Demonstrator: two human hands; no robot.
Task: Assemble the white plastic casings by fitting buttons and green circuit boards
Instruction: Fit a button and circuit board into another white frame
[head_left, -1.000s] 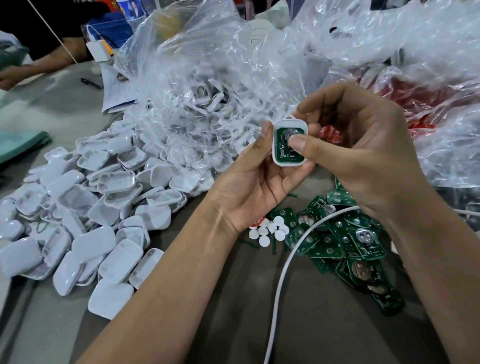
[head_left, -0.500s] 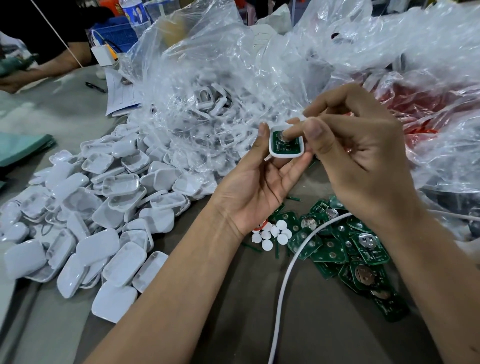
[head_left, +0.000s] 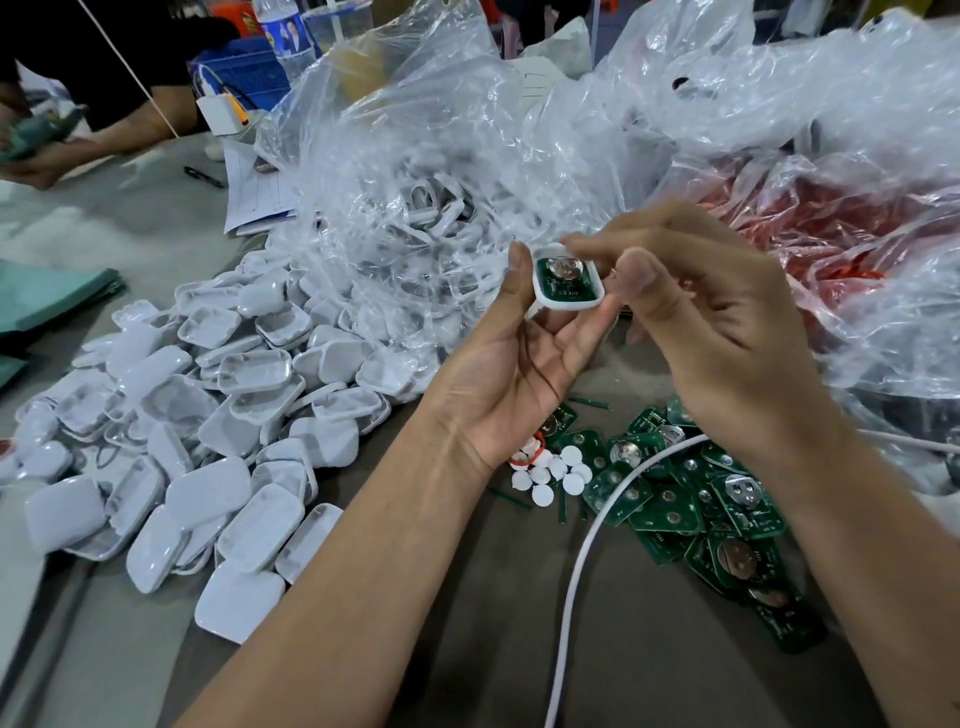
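Head view: near the middle of the frame, slightly toward 1 o'clock, the left hand (head_left: 511, 374) holds a white casing (head_left: 567, 301) up off the table, thumb along its left edge and fingertips curled under its lower right side. A green circuit board (head_left: 565, 276) sits inside the casing, a round silvery disc showing at its top. The right hand (head_left: 727, 332) comes in from 3 o'clock with its fingers curled; its forefinger lies across the top edge of the casing and its thumb sits just beside the casing's right edge, though motion blur hides whether the thumb actually presses it.

On the grey-brown table (head_left: 426, 670), toward 9 o'clock, a loose heap of empty white casings (head_left: 197, 441) spreads out, spilling from a clear plastic bag (head_left: 431, 171) at 12 o'clock. At 5 o'clock, below the right wrist, lies a pile of green circuit boards (head_left: 701, 504), and just beside it toward 6 o'clock a small cluster of white round buttons (head_left: 550, 470). A white cable (head_left: 576, 582) curves across the boards and runs down to the bottom edge. At 2 o'clock another clear bag holds red contents (head_left: 841, 228). At 10 o'clock a second person's forearm (head_left: 104, 145) rests on the table, near a sheet of paper (head_left: 254, 197).
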